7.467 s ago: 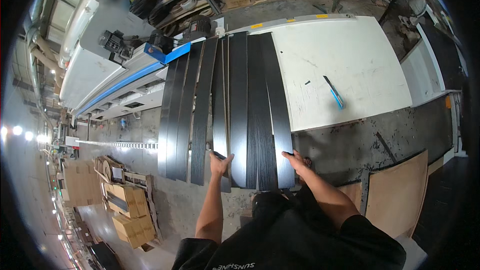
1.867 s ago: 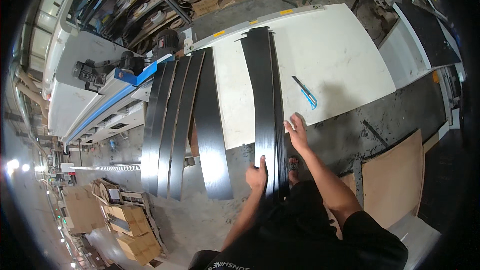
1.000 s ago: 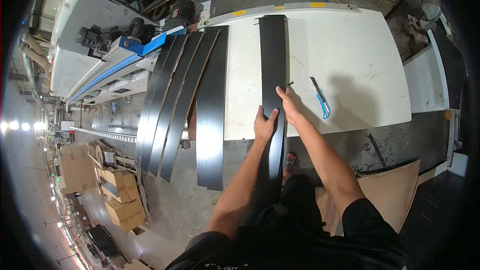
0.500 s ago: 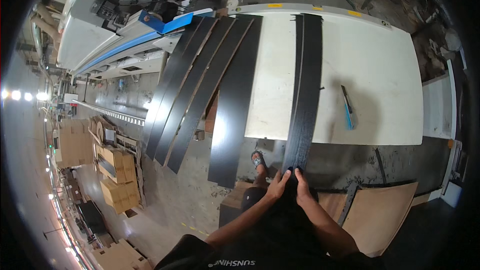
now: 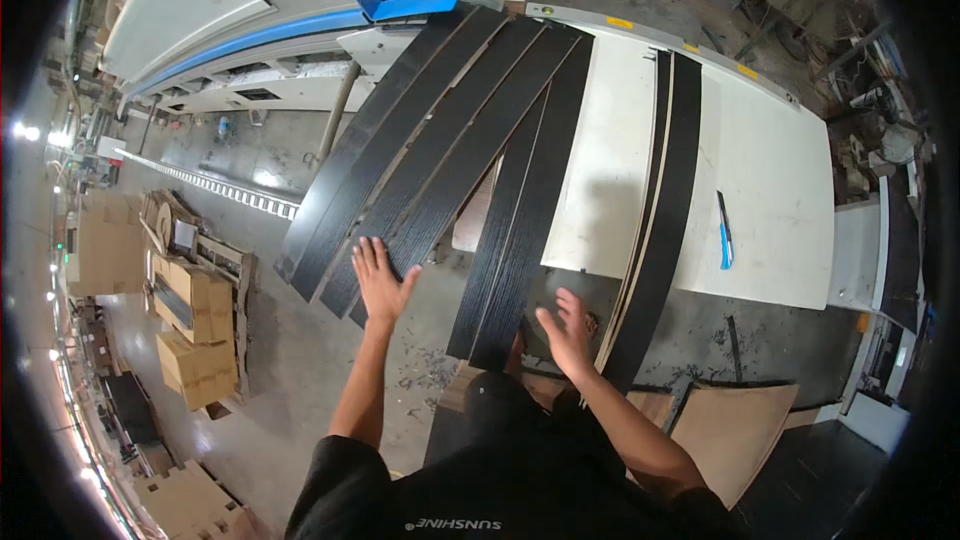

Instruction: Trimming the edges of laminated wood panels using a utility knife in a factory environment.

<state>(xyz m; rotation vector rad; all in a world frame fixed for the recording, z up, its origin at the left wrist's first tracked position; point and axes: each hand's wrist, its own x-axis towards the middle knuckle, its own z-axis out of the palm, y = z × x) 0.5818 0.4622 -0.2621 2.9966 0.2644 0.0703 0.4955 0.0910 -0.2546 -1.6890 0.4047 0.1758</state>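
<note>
My left hand is open, fingers spread, over the near ends of several long black boards that fan out on the left; whether it presses on them I cannot tell. Nothing is held in my right hand, which hovers open with fingers apart beside a narrow stack of black strips. That stack lies lengthwise across a white table, its near end jutting toward me, with pale edges showing. Between my hands are more black strips, lying close side by side. A blue utility knife rests on the table's right part.
A white machine with a blue guard and motors stands at the far left. Cardboard boxes sit on a pallet at left. Dark scraps litter the floor, and a brown panel leans at the near right.
Both hands have let go of the near end of the black strips on the table. My left hand has moved left to the fanned boards, my right hand slightly away. The view has turned.
</note>
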